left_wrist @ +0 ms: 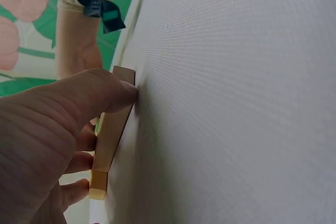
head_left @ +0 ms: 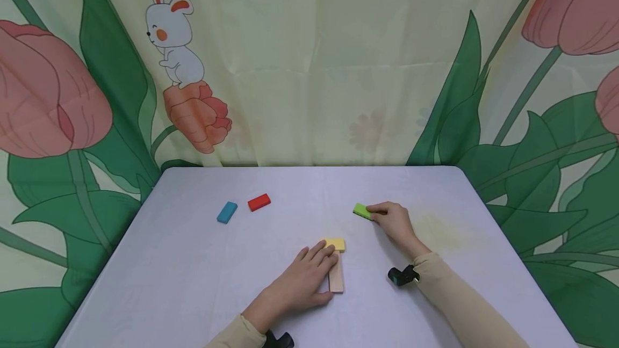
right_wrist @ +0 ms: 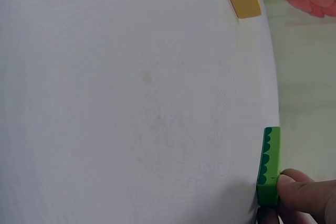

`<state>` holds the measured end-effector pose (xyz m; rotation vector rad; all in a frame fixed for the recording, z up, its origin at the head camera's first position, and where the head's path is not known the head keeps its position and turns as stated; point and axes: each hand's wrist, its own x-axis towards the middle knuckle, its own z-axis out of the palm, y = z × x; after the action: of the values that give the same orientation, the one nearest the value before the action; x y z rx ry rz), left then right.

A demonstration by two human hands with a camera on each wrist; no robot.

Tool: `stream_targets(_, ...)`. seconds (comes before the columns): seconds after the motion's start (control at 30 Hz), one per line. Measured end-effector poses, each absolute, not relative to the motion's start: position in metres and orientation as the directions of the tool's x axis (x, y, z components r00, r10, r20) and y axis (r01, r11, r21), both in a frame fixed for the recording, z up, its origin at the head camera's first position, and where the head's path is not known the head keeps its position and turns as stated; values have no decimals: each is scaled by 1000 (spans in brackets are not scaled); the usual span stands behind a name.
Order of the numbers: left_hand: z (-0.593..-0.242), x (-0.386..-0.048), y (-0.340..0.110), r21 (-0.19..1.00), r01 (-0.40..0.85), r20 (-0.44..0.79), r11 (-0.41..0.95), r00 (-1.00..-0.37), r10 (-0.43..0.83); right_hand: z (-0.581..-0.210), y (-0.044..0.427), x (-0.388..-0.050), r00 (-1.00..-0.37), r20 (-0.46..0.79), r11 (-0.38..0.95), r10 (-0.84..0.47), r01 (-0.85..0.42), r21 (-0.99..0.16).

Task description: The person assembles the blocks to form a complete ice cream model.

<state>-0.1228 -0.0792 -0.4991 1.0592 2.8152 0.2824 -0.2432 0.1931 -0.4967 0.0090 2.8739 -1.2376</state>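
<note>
The right hand (head_left: pixel 394 222) pinches one end of the green block (head_left: pixel 361 211), whether on or just off the table (head_left: pixel 193 283) unclear, while the left hand (head_left: pixel 302 281), fingers extended, steadies the wooden block (head_left: pixel 337 279) and the yellow block (head_left: pixel 339 243) at its far end. The step seems to be moving the green block; next would call for a firm pinch and careful alignment.
</note>
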Motion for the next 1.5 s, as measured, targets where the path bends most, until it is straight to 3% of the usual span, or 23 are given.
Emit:
stream_targets(0.77, -502, -125, -77, 233, 629, -69, 742, -750, 657, -503, 160, -239, -998, 5, 664, -60, -44, -747)
stream_targets(1.5, -498, -124, -76, 206, 648, -8, 733, -748, 664, -503, 134, -228, -984, 45, 645, -170, -146, -750)
